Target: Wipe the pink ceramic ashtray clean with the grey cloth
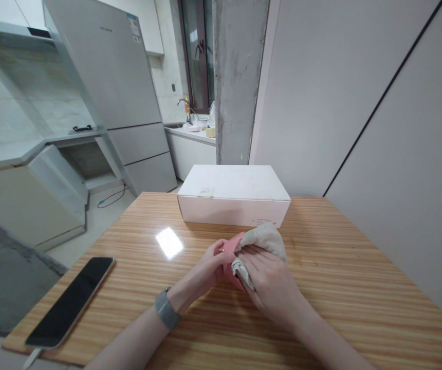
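Wood-grain table (340, 288), kitchen behind. Left hand (209, 267) grips a pink object (233, 245) at table centre; right hand (271, 282) presses a beige cloth (263, 239) onto it. White box (232, 198) at far edge; phone (70, 300) near left edge.

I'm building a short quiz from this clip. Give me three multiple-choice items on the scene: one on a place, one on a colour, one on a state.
1. Where does the phone lie?
A. on the white box
B. near the table's left edge
C. under the cloth

2. What colour is the item held in the left hand?
A. pink
B. green
C. black

3. How is the white box?
A. open
B. crushed
C. closed

Answers: 1 B, it lies flat by the wooden table's left edge; 2 A, the pink item shows beneath the beige cloth pressed on it by the right hand; 3 C, its lid sits flat.
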### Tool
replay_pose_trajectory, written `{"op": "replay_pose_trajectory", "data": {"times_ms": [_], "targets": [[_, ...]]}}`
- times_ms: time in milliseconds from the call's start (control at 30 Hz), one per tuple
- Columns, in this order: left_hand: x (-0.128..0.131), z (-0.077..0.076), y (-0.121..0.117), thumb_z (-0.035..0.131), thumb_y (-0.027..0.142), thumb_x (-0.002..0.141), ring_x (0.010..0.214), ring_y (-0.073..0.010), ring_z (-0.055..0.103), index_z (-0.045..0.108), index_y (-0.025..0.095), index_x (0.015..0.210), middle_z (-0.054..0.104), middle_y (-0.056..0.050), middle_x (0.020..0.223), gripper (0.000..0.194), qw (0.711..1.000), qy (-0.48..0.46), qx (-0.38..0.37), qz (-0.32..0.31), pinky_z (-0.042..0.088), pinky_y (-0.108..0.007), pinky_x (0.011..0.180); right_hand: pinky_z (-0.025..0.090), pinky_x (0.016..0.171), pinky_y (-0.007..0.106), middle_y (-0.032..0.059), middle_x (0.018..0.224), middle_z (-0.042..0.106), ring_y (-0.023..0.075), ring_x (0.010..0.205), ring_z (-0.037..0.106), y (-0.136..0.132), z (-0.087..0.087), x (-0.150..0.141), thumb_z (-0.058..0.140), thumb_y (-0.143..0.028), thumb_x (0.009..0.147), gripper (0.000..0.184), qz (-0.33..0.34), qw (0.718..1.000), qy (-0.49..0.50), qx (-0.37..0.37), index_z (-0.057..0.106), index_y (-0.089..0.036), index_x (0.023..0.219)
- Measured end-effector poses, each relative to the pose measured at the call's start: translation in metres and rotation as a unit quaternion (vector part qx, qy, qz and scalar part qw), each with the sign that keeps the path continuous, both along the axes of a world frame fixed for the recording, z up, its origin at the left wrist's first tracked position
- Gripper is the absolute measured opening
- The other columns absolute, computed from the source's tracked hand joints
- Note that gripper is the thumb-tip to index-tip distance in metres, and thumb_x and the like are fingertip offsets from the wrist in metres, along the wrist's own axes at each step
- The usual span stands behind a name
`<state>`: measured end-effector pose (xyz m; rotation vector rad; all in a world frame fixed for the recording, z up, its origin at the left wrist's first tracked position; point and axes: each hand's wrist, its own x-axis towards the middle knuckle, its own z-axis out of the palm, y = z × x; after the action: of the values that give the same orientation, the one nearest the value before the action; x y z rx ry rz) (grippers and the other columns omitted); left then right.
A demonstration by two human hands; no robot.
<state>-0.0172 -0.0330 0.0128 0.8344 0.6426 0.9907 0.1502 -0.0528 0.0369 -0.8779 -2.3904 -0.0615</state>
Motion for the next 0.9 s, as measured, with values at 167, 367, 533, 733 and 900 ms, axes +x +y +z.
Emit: {"op": "replay_pose_trajectory", "data": {"times_ms": [167, 367, 533, 733, 900], "targets": [[0.005, 0.0, 0.0, 0.067, 0.037, 0.078, 0.082, -0.0163, 0.058, 0.067, 0.014, 0.102, 0.066, -0.007, 0.098, 0.033, 0.999, -0.053, -0.008, 0.002, 0.045, -0.026, 0.073, 0.048, 0.1, 0.042, 0.0201, 0.114, 0.069, 0.0292, 0.105, 0.065, 0.0, -0.005, 0.001, 0.047, -0.018, 0.089, 0.034, 0.026, 0.995, -0.027, 0.091, 0.062, -0.003, 0.115], [-0.002, 0.004, 0.003, 0.068, 0.038, 0.078, 0.073, -0.0158, 0.056, 0.07, 0.01, 0.081, 0.066, -0.004, 0.075, 0.027, 0.999, 0.035, 0.026, -0.013, 0.041, -0.025, 0.068, 0.049, 0.099, 0.042, 0.0186, 0.11, 0.071, 0.0285, 0.101, 0.066, -0.007, -0.008, -0.007, 0.05, -0.017, 0.087, 0.031, 0.062, 0.995, -0.044, 0.063, 0.064, -0.005, 0.111], [-0.007, 0.018, 0.002, 0.065, 0.044, 0.079, 0.057, -0.012, 0.048, 0.064, 0.013, 0.066, 0.053, 0.002, 0.052, 0.035, 0.972, 0.204, 0.112, 0.036, 0.035, -0.023, 0.056, 0.052, 0.093, 0.042, 0.0188, 0.107, 0.071, 0.0279, 0.096, 0.067, -0.006, -0.004, -0.006, 0.048, -0.02, 0.086, 0.029, 0.092, 0.995, -0.016, 0.03, 0.063, -0.007, 0.108], [-0.008, 0.011, 0.005, 0.071, 0.044, 0.072, 0.056, -0.0115, 0.048, 0.066, 0.011, 0.073, 0.057, 0.001, 0.056, 0.034, 0.979, 0.183, 0.08, 0.042, 0.033, -0.023, 0.054, 0.049, 0.095, 0.043, 0.0183, 0.106, 0.071, 0.0271, 0.097, 0.067, -0.004, 0.001, -0.003, 0.045, -0.02, 0.088, 0.029, 0.102, 0.995, 0.009, 0.007, 0.061, -0.009, 0.109], [-0.001, -0.006, 0.009, 0.074, 0.042, 0.069, 0.07, -0.0145, 0.055, 0.066, 0.011, 0.084, 0.064, -0.003, 0.074, 0.036, 0.989, 0.131, 0.034, 0.063, 0.039, -0.025, 0.063, 0.048, 0.095, 0.041, 0.0146, 0.101, 0.071, 0.0245, 0.094, 0.066, 0.005, 0.008, 0.006, 0.039, -0.02, 0.09, 0.024, 0.105, 0.994, -0.004, -0.029, 0.06, -0.014, 0.102]]}}
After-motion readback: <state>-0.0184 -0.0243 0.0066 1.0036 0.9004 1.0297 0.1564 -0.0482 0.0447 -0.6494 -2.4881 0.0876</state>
